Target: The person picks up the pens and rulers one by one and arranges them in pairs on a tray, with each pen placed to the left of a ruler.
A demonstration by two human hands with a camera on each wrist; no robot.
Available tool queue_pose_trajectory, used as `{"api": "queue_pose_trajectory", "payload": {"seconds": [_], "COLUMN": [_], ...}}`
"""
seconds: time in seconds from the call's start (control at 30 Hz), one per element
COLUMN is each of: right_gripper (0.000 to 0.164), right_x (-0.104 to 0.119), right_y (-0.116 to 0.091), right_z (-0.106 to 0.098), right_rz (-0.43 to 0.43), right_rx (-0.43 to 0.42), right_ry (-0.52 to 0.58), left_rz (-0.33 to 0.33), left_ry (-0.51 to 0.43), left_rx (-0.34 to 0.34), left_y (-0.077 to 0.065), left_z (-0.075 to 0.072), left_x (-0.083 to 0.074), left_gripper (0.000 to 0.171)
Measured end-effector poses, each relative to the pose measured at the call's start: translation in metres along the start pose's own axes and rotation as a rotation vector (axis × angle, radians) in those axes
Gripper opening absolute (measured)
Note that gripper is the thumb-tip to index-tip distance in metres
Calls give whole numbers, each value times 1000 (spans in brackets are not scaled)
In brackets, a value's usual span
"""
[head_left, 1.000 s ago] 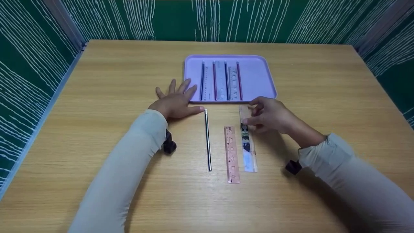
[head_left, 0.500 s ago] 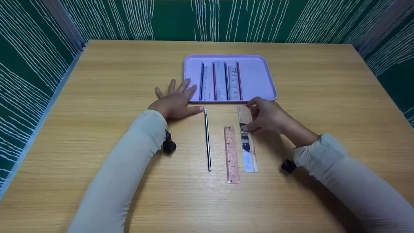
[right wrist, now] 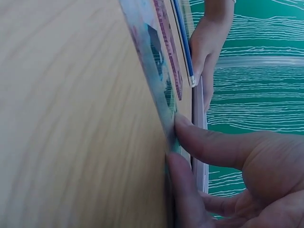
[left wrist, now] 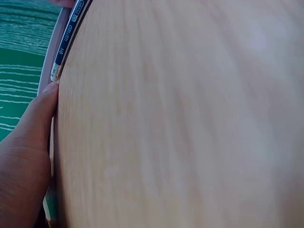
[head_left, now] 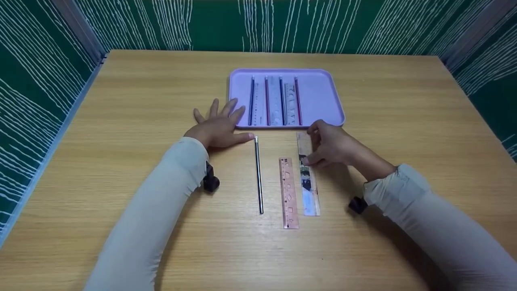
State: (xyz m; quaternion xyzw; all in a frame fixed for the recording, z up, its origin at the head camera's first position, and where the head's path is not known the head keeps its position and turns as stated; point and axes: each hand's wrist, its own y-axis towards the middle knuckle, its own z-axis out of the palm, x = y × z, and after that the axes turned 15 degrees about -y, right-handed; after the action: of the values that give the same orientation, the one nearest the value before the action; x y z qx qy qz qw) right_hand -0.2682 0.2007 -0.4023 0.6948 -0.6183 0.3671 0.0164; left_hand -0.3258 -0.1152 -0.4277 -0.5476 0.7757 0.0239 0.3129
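Observation:
My left hand (head_left: 220, 128) lies spread on the table, index finger by the tray's left edge. Its thumb tip touches the eraser end of a dark pencil (head_left: 259, 173); dark blue with lettering, this pencil (left wrist: 69, 35) shows at upper left in the left wrist view. My right hand (head_left: 337, 145) holds a clear ruler with a printed picture (head_left: 309, 198) at its far part, thumb on it. In the right wrist view, thumb and a finger pinch the edge of the picture ruler (right wrist: 154, 57). Left of it lies a pink ruler (head_left: 289, 202) with cut-out shapes.
Beyond the hands stands a purple tray (head_left: 323, 97). Several pencils and clear rulers lie in it side by side, alternating, including a red pencil (head_left: 298, 101) and a clear ruler (head_left: 276, 101). Green walls with white streaks border the wooden table (head_left: 161, 81).
My right hand has shifted slightly left, its thumb coming a little nearer me along the picture ruler. That ruler has shifted slightly left. My left hand stays in place.

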Motion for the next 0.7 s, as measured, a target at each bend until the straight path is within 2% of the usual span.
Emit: {"api": "queue_pose_trajectory", "payload": {"seconds": [0.17, 0.37, 0.6, 0.7], "right_gripper": [86, 88, 90, 90], "right_x": [0, -5, -5, -5], "right_y": [-2, -4, -9, -10], "right_z": [-1, 2, 2, 1], "right_rz": [1, -42, -68, -53], "right_rx": [-4, -14, -66, -82], "right_ry": [14, 78, 50, 57], "left_rz": [-3, 6, 9, 7], "left_ry": [1, 1, 6, 8], "left_rx": [-2, -3, 5, 6], "left_y": [0, 0, -2, -2], "left_z": [0, 1, 0, -1], "left_x": [-1, 0, -1, -2], "left_gripper": [100, 100, 100, 100]}}
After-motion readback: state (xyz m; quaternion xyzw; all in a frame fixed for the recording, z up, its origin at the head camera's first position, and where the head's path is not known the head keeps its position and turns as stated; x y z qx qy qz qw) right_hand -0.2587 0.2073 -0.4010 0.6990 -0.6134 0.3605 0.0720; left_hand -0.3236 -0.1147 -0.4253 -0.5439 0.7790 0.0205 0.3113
